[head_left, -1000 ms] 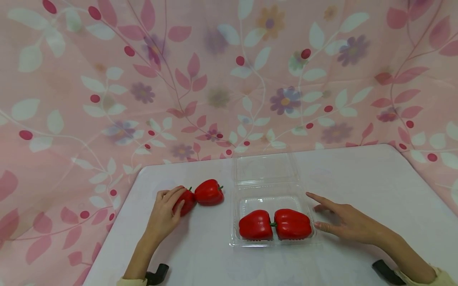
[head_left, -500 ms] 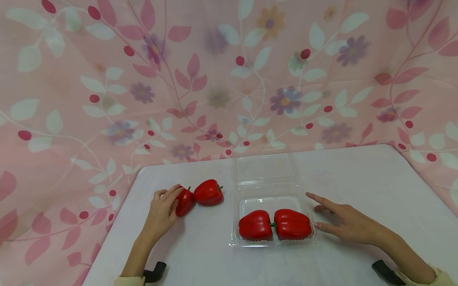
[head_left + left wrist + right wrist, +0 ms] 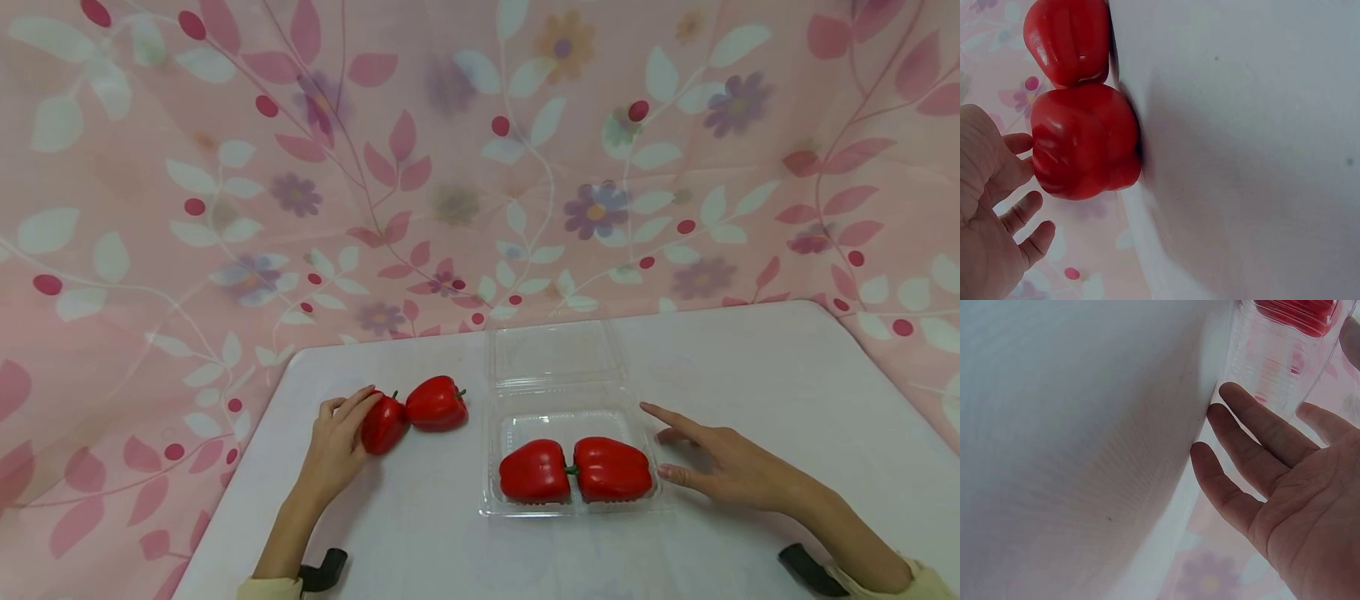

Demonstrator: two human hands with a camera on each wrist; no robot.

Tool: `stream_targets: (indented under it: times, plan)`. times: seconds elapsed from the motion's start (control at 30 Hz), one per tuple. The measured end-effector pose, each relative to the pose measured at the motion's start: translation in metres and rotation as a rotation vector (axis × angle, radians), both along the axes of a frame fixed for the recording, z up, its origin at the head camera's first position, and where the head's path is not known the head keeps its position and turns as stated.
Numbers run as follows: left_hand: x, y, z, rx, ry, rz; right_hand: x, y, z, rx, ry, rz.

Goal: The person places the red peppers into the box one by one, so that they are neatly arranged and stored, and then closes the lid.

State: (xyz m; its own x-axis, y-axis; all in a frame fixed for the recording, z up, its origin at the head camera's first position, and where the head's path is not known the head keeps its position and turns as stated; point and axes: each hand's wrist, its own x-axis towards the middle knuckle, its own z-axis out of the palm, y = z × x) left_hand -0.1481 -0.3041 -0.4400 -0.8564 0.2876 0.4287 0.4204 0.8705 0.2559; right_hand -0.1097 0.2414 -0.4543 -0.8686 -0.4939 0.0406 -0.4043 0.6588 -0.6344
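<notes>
My left hand (image 3: 335,442) is at the left side of a red bell pepper (image 3: 386,425) lying on the table, its fingers loosely bent. In the left wrist view the fingers (image 3: 1017,143) reach the pepper's edge without wrapping round it; whether they touch is hard to tell. A second red bell pepper (image 3: 438,404) lies against the first, farther right. Two more red bell peppers, one on the left (image 3: 535,472) and one on the right (image 3: 613,469), lie stem to stem in a clear plastic clamshell box (image 3: 566,427). My right hand (image 3: 723,467) rests, fingers spread, beside the box's right edge, holding nothing.
The box's clear lid (image 3: 557,353) lies folded back toward the far edge of the white table (image 3: 757,367). A pink floral cloth (image 3: 450,167) hangs behind the table. Dark pieces (image 3: 324,571) sit at both wrists.
My left thumb has come off the near pepper's front, and that hand has eased slightly left. The peppers stay nearly in place. My right hand and the box have not visibly moved.
</notes>
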Motion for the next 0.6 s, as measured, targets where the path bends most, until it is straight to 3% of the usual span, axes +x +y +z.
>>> stream_targets:
  times: [0.6]
  plan:
    - [0.0004,-0.0022,0.0022,-0.026,0.067,-0.016,0.0015,-0.0005,0.0001,-0.007,-0.012,-0.003]
